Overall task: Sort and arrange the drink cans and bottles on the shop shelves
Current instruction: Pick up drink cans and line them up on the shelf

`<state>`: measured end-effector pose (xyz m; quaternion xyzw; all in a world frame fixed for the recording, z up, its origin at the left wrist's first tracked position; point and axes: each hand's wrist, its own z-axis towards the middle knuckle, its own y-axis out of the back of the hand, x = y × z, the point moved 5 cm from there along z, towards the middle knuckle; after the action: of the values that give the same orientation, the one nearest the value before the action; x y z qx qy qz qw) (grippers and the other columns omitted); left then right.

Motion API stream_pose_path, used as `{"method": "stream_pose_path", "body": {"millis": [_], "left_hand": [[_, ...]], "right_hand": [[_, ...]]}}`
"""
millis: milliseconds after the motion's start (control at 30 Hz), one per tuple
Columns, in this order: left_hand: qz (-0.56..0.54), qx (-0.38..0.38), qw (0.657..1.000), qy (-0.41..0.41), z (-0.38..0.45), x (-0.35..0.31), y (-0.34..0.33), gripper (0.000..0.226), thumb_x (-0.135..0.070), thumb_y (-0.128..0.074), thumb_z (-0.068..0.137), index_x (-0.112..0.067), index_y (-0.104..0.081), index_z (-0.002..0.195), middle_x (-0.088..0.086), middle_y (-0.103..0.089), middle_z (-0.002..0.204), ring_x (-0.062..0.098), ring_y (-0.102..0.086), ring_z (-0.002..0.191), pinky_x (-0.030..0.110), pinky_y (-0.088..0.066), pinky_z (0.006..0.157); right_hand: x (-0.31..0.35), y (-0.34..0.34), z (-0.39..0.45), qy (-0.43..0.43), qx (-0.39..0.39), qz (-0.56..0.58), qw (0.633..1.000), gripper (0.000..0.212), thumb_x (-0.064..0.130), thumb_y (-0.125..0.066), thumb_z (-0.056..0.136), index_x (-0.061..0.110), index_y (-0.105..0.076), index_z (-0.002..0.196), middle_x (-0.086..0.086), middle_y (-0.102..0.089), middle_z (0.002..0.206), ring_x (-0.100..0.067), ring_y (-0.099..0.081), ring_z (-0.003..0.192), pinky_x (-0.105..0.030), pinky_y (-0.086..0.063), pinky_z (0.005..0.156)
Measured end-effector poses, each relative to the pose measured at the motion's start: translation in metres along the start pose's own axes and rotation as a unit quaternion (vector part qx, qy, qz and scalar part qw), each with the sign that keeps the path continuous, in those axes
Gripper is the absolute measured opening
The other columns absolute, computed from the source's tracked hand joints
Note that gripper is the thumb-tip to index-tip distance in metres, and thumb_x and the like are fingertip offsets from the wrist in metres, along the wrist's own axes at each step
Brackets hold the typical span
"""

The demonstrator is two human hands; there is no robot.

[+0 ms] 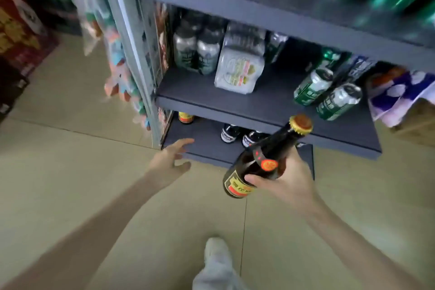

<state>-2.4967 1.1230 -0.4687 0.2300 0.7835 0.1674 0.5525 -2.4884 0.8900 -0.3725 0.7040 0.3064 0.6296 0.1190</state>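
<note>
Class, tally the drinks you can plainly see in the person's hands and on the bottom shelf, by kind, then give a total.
Dark glass bottles: 2, one held in the right hand, one on the bottom shelf
Black-and-white cans: 2
Total: 4; the held bottle may hide more.

The bottle [256, 162] is dark, glossy glass with a crimped metal cap [301, 125] and paper label. Shelf boards [200, 92] look matt grey. Cans [313, 87] shine metallic; the multipack [237, 70] wears glossy plastic wrap. Floor tiles [70, 172] look smooth.
</note>
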Motion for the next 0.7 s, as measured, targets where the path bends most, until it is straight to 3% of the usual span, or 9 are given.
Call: {"method": "stream_pose_path", "body": {"millis": [100,200,300,433,567,700], "left_hand": [[0.018,-0.033,0.999,-0.003,0.052,0.062,-0.044,0.052,-0.003,-0.056,0.086,-0.022,-0.044,0.133,0.005,-0.055,0.116,0.016,-0.055,0.1,0.021,-0.037,0.079],[0.02,-0.032,0.999,-0.023,0.101,0.103,-0.092,0.052,-0.004,-0.056,0.087,-0.022,-0.042,0.134,0.0,-0.052,0.112,0.014,-0.053,0.102,0.02,-0.036,0.082],[-0.023,-0.065,0.997,-0.035,0.144,0.134,-0.125,0.054,-0.001,-0.056,0.086,-0.024,-0.043,0.134,0.0,-0.05,0.111,0.02,-0.055,0.106,0.025,-0.041,0.078],[0.011,-0.147,0.989,-0.025,0.18,0.169,-0.132,0.052,0.0,-0.052,0.086,-0.02,-0.045,0.133,0.008,-0.055,0.116,0.024,-0.054,0.107,0.026,-0.039,0.077],[0.033,-0.177,0.983,-0.02,0.194,0.188,-0.128,0.052,-0.003,-0.053,0.086,-0.019,-0.045,0.134,0.01,-0.052,0.122,0.024,-0.052,0.11,0.023,-0.035,0.079],[0.032,-0.218,0.975,-0.014,0.194,0.2,-0.104,0.052,-0.002,-0.053,0.084,-0.017,-0.045,0.134,0.011,-0.051,0.127,0.028,-0.053,0.111,0.029,-0.041,0.088]], "right_hand": [[-0.098,-0.046,0.023,-0.041,-0.039,0.014,0.998,0.059,0.01,-0.088,0.058,0.038,-0.044,0.087,0.037,-0.059,0.068,0.026,-0.052,0.073,0.001,-0.038,0.062],[-0.171,-0.072,0.045,-0.041,-0.09,0.031,0.995,0.059,0.008,-0.086,0.059,0.039,-0.046,0.09,0.043,-0.059,0.074,0.024,-0.053,0.077,0.002,-0.038,0.063],[-0.214,-0.095,0.074,-0.002,-0.096,0.007,0.995,0.059,0.01,-0.087,0.058,0.036,-0.046,0.091,0.03,-0.061,0.074,0.024,-0.053,0.078,0.002,-0.039,0.066],[-0.225,-0.124,0.117,0.087,-0.089,-0.043,0.991,0.059,0.016,-0.087,0.058,0.032,-0.045,0.096,0.03,-0.054,0.084,0.022,-0.051,0.079,0.0,-0.039,0.073],[-0.212,-0.147,0.154,0.146,-0.092,-0.049,0.984,0.06,0.019,-0.086,0.06,0.04,-0.041,0.093,0.028,-0.055,0.085,0.002,-0.057,0.084,-0.011,-0.045,0.077],[-0.196,-0.173,0.195,0.176,-0.087,-0.038,0.98,0.061,0.019,-0.085,0.062,0.022,-0.047,0.109,0.024,-0.056,0.089,0.001,-0.056,0.085,-0.013,-0.044,0.078]]}}
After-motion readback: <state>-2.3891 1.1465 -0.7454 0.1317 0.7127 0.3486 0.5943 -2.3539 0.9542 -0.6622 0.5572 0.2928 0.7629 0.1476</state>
